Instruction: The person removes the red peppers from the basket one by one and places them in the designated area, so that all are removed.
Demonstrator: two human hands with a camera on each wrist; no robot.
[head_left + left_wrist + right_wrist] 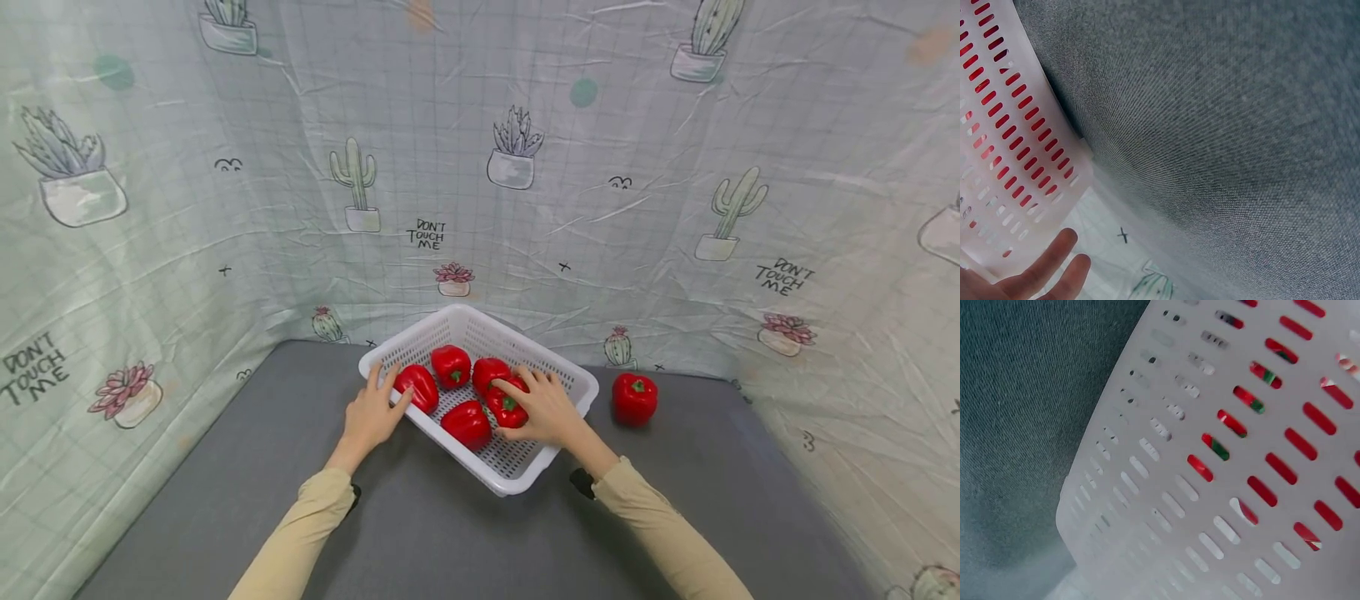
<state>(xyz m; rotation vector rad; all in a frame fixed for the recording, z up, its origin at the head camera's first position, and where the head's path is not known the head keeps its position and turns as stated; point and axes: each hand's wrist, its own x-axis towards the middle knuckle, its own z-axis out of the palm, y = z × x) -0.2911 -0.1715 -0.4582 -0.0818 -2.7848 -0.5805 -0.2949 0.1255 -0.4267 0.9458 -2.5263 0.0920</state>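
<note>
Several red bell peppers lie in a white perforated plastic basket (510, 483), set at an angle in the head view. At the basket's right side, my right hand (551, 410) reaches over the rim and grips a red bell pepper (504, 408), thumb on the near side and fingers spread across the far side. My left hand (371, 417) rests at the left rim, its fingers fairly straight, beside another bell pepper (418, 388). In the left wrist view, two fingers (1054, 259) extend outside the basket wall. The right wrist view shows only the slotted wall (1172, 487), with red and green behind it.
One red bell pepper (634, 400) stands on the grey table (420, 533) right of the basket. Inside the basket are more bell peppers, one near the front (467, 425) and one at the back (452, 367). A cactus-printed curtain (450, 192) closes off the back and sides.
</note>
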